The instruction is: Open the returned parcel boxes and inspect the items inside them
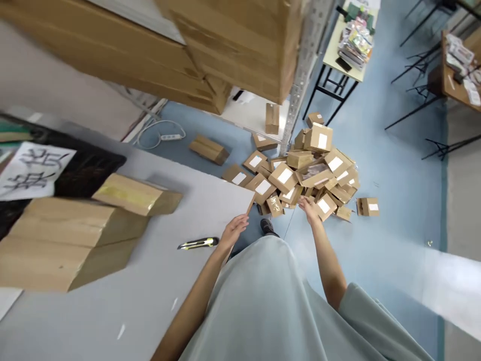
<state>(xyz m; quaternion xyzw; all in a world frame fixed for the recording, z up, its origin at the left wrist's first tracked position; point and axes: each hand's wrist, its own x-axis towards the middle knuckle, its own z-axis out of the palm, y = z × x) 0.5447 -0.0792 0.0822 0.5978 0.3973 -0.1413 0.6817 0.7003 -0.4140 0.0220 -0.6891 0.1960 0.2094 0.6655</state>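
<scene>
My left hand (234,230) is at the corner of the grey table (188,291), fingers stretched out along its edge, holding nothing. A box cutter (198,243) with a black and yellow-green handle lies on the table just left of that hand. My right hand (309,209) hangs in the air above the floor, fingers loosely extended and empty. From this view it overlaps a heap of small cardboard boxes (284,175), many with white labels; I cannot tell any contact. Larger cardboard boxes (56,240) sit on the table's left side, with a smaller taped box (131,193) beside them.
A metal shelf post (300,75) with big cartons (240,45) stands ahead. Below lie a power strip (171,137) and a lone box (209,149). A handwritten paper sign (32,170) rests at the left. Side tables with goods (355,42) stand at the far right.
</scene>
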